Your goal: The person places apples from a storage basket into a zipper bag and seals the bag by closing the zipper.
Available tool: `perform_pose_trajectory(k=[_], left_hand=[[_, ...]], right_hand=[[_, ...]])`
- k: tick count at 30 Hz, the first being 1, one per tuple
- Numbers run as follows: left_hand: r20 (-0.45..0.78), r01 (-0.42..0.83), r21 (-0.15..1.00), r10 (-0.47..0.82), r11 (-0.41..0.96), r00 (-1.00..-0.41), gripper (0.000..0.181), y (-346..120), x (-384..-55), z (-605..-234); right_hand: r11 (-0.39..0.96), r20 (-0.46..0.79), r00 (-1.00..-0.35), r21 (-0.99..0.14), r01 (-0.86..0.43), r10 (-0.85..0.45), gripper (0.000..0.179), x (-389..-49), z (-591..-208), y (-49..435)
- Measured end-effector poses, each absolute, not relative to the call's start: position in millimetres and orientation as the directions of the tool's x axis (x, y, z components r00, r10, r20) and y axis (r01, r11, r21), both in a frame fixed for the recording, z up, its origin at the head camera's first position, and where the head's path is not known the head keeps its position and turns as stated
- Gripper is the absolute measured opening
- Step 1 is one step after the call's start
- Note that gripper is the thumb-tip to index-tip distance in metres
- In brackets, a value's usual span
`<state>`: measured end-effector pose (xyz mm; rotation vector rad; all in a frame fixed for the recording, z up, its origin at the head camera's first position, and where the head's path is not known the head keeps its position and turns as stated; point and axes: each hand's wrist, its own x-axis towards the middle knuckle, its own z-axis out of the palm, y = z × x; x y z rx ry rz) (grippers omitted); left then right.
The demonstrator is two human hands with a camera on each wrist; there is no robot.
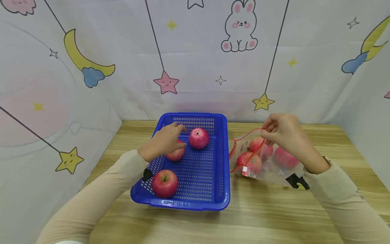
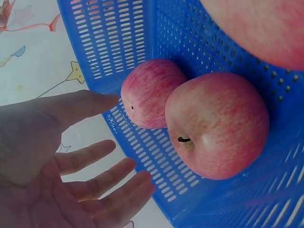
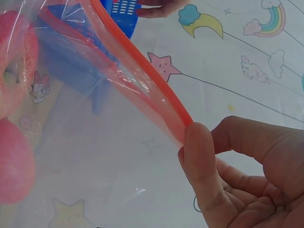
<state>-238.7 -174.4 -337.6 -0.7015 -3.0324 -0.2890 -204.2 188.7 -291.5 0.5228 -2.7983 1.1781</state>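
Over the left part of a blue plastic basket [image 1: 221, 162], my left hand [image 1: 166, 140] hovers above an apple [image 1: 175, 154], which it partly hides. In the left wrist view the fingers [image 2: 102, 175] are spread, with a gap to the apple [image 2: 218, 126]. Two more apples lie in the basket, one striped red [image 1: 199, 138] at the back and one [image 1: 165, 183] at the front left. My right hand [image 1: 283, 139] pinches the red-edged rim of a clear zip bag [image 1: 268, 173] between thumb and fingers. Several apples [image 1: 249, 162] show through the bag, whose mouth gapes toward the basket.
Basket and bag stand side by side on a wood-grain table [image 1: 259, 217]. A white curtain [image 1: 198, 67] printed with stars, moons and a rabbit hangs behind and at both sides. The basket's raised rim [image 1: 226, 142] lies between its apples and the bag.
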Motion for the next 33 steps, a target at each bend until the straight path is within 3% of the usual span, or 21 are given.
perform_pose_trajectory(k=[33], left_hand=[[-0.115, 0.431, 0.150, 0.449, 0.890, -0.886, 0.058, -184, -251, -359]], right_hand=[[0.646, 0.171, -0.943, -0.692, -0.321, -0.286, 0.013, -205, -295, 188]])
